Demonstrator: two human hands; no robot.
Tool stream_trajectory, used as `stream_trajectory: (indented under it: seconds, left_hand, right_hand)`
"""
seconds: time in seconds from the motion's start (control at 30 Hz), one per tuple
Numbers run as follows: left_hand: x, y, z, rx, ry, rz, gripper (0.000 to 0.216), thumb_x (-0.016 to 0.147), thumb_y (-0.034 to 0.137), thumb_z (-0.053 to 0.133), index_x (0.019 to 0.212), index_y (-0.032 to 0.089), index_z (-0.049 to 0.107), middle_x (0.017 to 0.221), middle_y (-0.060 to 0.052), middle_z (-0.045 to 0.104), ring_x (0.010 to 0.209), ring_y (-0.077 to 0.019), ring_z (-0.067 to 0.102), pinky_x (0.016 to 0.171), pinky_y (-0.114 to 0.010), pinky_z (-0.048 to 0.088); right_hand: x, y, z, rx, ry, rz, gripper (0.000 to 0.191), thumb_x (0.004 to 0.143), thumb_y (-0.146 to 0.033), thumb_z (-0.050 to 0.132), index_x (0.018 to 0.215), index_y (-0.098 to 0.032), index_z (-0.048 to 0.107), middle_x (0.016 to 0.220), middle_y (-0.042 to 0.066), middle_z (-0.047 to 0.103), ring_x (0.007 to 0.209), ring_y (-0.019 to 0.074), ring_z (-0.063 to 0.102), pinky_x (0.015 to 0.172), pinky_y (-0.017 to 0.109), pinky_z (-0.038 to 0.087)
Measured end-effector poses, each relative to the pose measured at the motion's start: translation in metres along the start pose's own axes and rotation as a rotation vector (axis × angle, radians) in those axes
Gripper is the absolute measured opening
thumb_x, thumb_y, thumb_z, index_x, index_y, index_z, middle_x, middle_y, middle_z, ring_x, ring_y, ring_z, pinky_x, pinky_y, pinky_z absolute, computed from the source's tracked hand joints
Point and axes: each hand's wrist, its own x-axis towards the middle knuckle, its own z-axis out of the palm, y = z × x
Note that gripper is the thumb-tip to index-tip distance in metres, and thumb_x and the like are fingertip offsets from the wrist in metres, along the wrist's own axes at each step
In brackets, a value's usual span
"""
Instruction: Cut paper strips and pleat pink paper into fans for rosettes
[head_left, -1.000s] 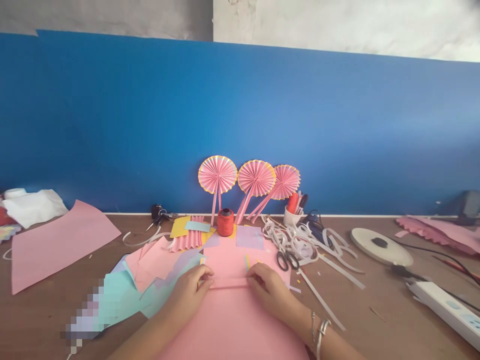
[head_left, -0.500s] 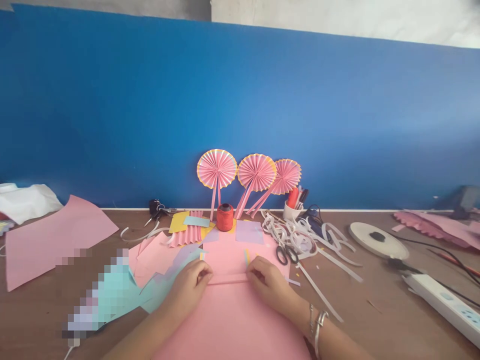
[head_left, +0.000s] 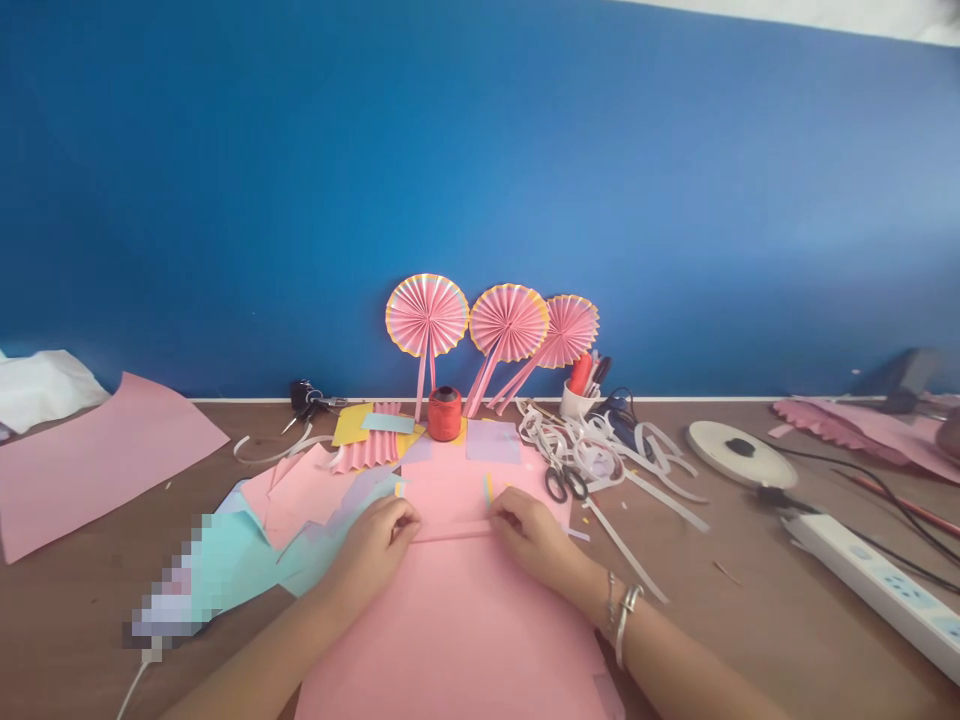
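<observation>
A large pink paper sheet [head_left: 457, 630] lies in front of me, with a narrow folded strip [head_left: 454, 533] running across it between my hands. My left hand [head_left: 386, 535] pinches the left end of that fold, thumb and fingers together. At the right end, my right hand [head_left: 525, 522] grips the fold with curled fingers; bracelets circle that wrist. Small yellow and blue bands show on the paper beside both hands. Beyond them stand a red thread spool [head_left: 445, 414] and a lilac paper piece [head_left: 493, 441]. Black-handled scissors [head_left: 566, 484] lie just past my right hand.
Three pleated pink paper fans [head_left: 427, 315] lean on the blue partition [head_left: 480, 150]. White paper strips [head_left: 600, 455] tangle at the right, near a pen cup [head_left: 577, 402], a round white disc [head_left: 739, 455] and a power strip [head_left: 877, 580]. Coloured paper scraps [head_left: 300, 495] spread at left.
The view has tilted slightly downward, so everything sits a little higher or lower by the camera's shift. Both hands keep their hold on the folded pink paper, with little visible movement.
</observation>
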Motion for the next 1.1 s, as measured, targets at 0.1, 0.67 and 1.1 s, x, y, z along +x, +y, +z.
stream_trajectory:
  seconds: [0.1, 0.67, 1.1]
  left_hand:
    - [0.0003, 0.0005, -0.0006, 0.003, 0.006, 0.009, 0.013, 0.079, 0.024, 0.044, 0.070, 0.022, 0.053, 0.078, -0.002, 0.060, 0.074, -0.0200, 0.056, 0.069, -0.032, 0.044]
    - [0.0004, 0.0009, -0.0008, 0.018, -0.001, 0.025, 0.011, 0.080, 0.021, 0.046, 0.071, 0.022, 0.054, 0.078, -0.002, 0.060, 0.075, -0.0198, 0.057, 0.071, -0.032, 0.046]
    - [-0.0037, 0.0025, -0.0030, 0.482, -0.020, 0.512, 0.060, 0.080, -0.003, 0.036, 0.120, 0.037, 0.058, 0.100, -0.004, 0.055, 0.092, -0.0201, 0.049, 0.079, -0.033, 0.042]
  right_hand:
    - [0.0002, -0.0018, -0.0007, -0.012, 0.004, -0.004, 0.018, 0.074, -0.003, 0.044, 0.071, -0.019, 0.052, 0.073, 0.002, 0.054, 0.069, 0.0151, 0.051, 0.064, 0.026, 0.040]
    - [0.0003, 0.0009, 0.0006, -0.041, -0.022, -0.013, 0.019, 0.071, -0.001, 0.045, 0.069, -0.019, 0.050, 0.071, 0.000, 0.050, 0.066, 0.0138, 0.047, 0.060, 0.025, 0.037]
    - [-0.0039, 0.0021, 0.0020, -0.202, -0.056, -0.254, 0.035, 0.077, 0.002, 0.043, 0.091, -0.020, 0.067, 0.086, 0.005, 0.053, 0.081, 0.0171, 0.052, 0.070, 0.028, 0.042]
